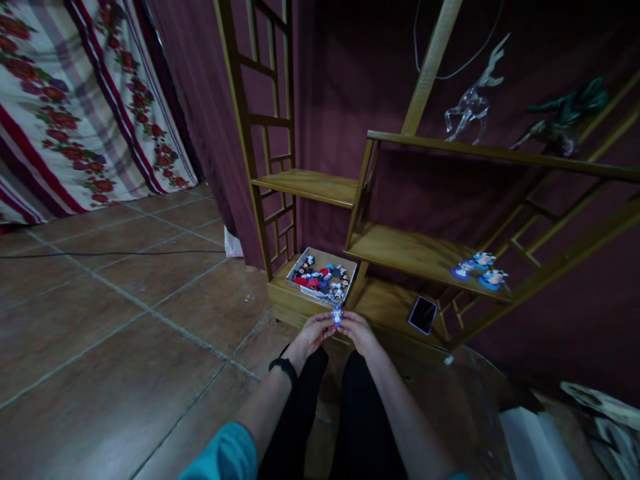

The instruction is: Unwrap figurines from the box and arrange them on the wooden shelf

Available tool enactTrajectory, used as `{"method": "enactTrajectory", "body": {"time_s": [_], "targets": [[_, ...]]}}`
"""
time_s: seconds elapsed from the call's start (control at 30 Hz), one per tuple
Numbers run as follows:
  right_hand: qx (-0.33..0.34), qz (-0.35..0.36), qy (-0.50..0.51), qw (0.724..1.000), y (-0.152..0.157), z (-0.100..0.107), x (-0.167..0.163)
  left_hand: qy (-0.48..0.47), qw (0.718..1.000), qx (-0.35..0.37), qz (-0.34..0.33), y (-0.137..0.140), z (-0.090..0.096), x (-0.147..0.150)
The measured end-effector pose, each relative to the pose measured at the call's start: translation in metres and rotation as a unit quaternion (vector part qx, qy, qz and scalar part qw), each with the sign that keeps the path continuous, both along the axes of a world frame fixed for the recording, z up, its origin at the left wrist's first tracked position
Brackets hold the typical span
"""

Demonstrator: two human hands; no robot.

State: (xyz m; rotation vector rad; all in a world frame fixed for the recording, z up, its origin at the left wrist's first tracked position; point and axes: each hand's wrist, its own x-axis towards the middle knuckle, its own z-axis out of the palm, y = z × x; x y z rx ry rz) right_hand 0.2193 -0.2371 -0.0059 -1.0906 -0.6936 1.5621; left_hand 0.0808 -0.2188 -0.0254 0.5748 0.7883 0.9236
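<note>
Between my two hands, in front of the shelf, is a small purple-and-white toy figurine (337, 317). My left hand (317, 331) pinches it from the left, and my right hand (358, 331) grips its other side with the fingers. Just beyond my hands, a shallow cardboard box (320, 293) sits on the lowest shelf, filled with several small figurines in red, black, blue and white. On the middle shelf at the right stand 3 more figurines (493, 279) on blue and purple bases.
A wooden display shelf (307, 185) stands against a dark red curtain. On its lower board lies a phone or tablet (423, 315). A clear deer ornament (473, 107) and a dark green sculpture (565, 117) stand higher up. A black cable (115, 254) crosses the tiled floor.
</note>
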Motion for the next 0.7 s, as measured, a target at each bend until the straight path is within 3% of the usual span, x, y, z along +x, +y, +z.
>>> {"method": "enactTrajectory", "body": {"time_s": [0.33,0.7], "targets": [[0.006,0.016,-0.038,0.999,0.001,-0.002,0.007,0.027,0.998,0.048,0.009,0.000,-0.002,0.008],[0.006,0.027,-0.046,0.999,0.006,-0.001,0.015,0.039,0.999,0.030,-0.013,0.006,0.000,0.009]]}}
